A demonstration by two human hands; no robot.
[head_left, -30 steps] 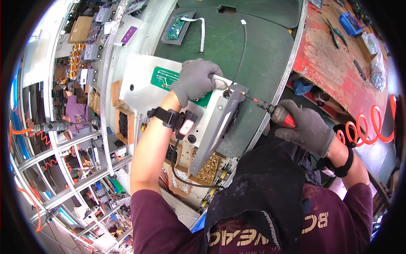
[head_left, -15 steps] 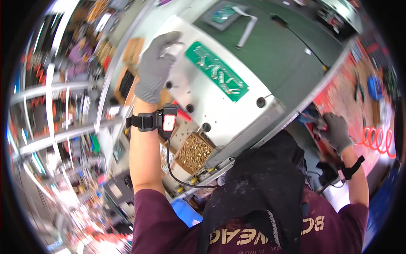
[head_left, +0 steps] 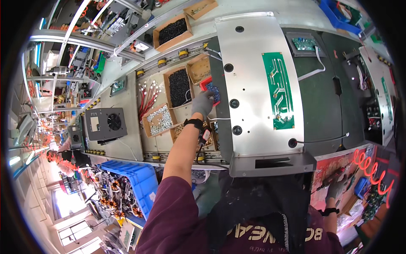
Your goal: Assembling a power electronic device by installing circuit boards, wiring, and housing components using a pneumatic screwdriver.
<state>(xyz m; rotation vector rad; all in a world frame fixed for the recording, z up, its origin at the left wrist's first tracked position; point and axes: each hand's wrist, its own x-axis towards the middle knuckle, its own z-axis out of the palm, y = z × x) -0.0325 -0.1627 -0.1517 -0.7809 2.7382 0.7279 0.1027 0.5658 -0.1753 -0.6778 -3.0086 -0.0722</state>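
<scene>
My left hand [head_left: 203, 104], in a grey glove, reaches to the near edge of a red bin [head_left: 216, 100] of small blue-dark screws [head_left: 212, 90]. Its fingers are drawn together at the screws; whatever is between them is hidden. Beside it lies a silver metal panel [head_left: 253, 76] with round black feet, bearing a long green circuit board [head_left: 279, 91]. Over the red surface on the right, my right hand [head_left: 336, 189], also gloved, is closed around a dark elongated power tool [head_left: 331, 178]. The fingers are small and partly hidden there.
Cardboard trays hold black screws [head_left: 179, 87] and silver screws [head_left: 160, 121]. Red wires [head_left: 148, 99] lie left of them. A grey box with a fan [head_left: 105, 123] stands farther left, above a blue crate [head_left: 133, 178]. A red coiled hose [head_left: 372, 169] hangs at right.
My left hand has left the panel's far left edge and come down to the red bin. My view has turned, so the panel now appears upright. My right hand stays over at the right.
</scene>
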